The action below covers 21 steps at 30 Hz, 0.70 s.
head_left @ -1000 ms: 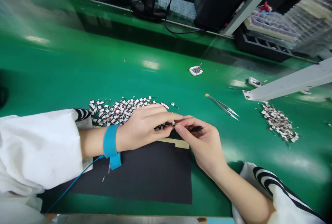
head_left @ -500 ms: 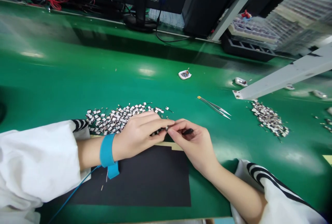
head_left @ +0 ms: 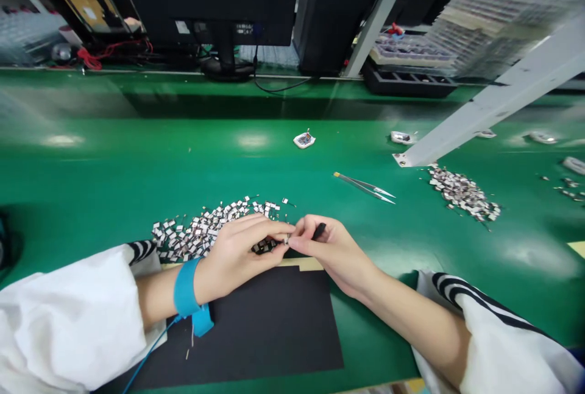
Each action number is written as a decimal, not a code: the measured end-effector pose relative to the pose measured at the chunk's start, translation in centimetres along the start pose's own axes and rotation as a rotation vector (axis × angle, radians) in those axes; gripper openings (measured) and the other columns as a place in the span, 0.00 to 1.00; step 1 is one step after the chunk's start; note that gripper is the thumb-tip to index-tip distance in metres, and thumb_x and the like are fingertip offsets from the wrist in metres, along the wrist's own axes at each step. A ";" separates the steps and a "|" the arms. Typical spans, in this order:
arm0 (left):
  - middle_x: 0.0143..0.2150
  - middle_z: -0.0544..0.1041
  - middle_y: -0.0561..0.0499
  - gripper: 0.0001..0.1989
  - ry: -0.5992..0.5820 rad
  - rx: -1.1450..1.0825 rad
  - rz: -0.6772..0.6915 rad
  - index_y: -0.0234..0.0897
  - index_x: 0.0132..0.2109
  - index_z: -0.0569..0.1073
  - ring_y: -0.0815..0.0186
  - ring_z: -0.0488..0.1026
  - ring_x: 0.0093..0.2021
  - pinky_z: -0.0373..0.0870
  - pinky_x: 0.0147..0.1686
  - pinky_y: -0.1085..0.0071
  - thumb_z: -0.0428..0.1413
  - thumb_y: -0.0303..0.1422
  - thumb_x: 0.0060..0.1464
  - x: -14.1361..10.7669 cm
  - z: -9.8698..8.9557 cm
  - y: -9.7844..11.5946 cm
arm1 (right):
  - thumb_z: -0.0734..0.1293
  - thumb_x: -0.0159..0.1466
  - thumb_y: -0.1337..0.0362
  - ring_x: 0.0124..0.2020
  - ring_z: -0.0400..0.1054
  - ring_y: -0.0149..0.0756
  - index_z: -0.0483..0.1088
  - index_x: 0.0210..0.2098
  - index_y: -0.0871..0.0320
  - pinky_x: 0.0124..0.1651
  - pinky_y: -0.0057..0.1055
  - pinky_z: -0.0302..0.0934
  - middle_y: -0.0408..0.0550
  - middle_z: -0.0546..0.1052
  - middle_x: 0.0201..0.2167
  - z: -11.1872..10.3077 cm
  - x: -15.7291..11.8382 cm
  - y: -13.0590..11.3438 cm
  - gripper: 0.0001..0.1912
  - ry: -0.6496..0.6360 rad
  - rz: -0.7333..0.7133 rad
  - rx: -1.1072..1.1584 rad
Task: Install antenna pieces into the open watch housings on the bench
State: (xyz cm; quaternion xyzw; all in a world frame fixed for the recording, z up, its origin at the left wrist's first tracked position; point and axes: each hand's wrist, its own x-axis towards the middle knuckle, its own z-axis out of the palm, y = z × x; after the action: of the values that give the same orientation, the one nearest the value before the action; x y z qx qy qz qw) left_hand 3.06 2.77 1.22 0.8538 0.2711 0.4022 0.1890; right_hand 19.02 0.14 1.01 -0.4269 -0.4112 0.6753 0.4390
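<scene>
Tiny white-and-black components (head_left: 201, 229) lie in a loose heap.

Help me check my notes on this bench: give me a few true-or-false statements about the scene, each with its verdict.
The left hand has a blue wrist strap at its wrist. True.

The right hand holds a small black object. True.

The tweezers are in the left hand. False: they lie on the green bench top, away from both hands.

The heap of small components sits on the black sheet. False: it lies on the green bench top.

The two hands are far apart. False: their fingertips are close together.
</scene>
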 end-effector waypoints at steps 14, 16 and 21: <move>0.35 0.71 0.52 0.06 -0.177 0.218 0.088 0.37 0.38 0.68 0.70 0.67 0.35 0.64 0.36 0.75 0.48 0.27 0.54 -0.7 0.3 -1.7 | 0.58 0.54 0.78 0.35 0.65 0.35 0.69 0.29 0.62 0.41 0.34 0.59 0.52 0.71 0.33 -22.5 1.0 -8.2 0.10 0.816 -0.263 -1.577; 0.34 0.71 0.52 0.06 -0.170 0.286 0.066 0.37 0.38 0.68 0.69 0.67 0.35 0.63 0.36 0.73 0.47 0.29 0.54 -0.8 0.4 -1.9 | 0.59 0.56 0.75 0.37 0.64 0.33 0.69 0.31 0.63 0.42 0.34 0.59 0.49 0.71 0.34 -23.4 0.6 -8.0 0.08 0.799 -0.185 -1.630; 0.33 0.69 0.52 0.06 -0.242 0.358 -0.013 0.38 0.34 0.68 0.66 0.65 0.35 0.61 0.35 0.69 0.47 0.30 0.54 -0.9 0.5 -2.0 | 0.61 0.60 0.63 0.39 0.64 0.31 0.66 0.34 0.63 0.44 0.36 0.60 0.46 0.70 0.35 -24.1 0.8 -7.2 0.09 0.735 -0.047 -1.659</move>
State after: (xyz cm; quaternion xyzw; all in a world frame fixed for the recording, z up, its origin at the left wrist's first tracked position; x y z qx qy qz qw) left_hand 2.32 3.75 -0.69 0.9141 0.3190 0.2409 0.0683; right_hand 43.13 7.21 0.41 -0.7859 -0.6083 -0.0257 0.1078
